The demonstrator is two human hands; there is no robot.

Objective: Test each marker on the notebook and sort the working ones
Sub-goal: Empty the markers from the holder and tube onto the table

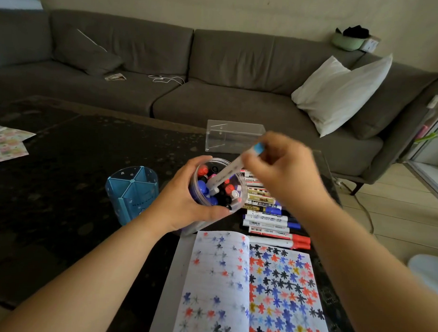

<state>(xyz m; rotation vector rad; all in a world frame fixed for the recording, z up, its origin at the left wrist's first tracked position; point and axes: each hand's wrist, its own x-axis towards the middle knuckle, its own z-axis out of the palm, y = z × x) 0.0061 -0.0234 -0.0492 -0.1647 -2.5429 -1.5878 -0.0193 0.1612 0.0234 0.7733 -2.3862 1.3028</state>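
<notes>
A grey sofa (166, 72) backs a dark worktop (64, 160). Below both grips lies the star-covered notebook (253, 291). The left hand (184, 202) wraps the clear jar (217, 185), steadying it, apparently, while the right hand (284, 173) pinches a blue-capped marker (234, 170) at its mouth; tested markers (268, 217) line up beneath.

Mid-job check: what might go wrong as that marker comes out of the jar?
1. The left hand holds the crowded jar tilted; other markers may spill.
2. The right hand pinches the marker only near its blue end, so it could slip.
3. A drop may scatter the sorted row beside the notebook.
</notes>
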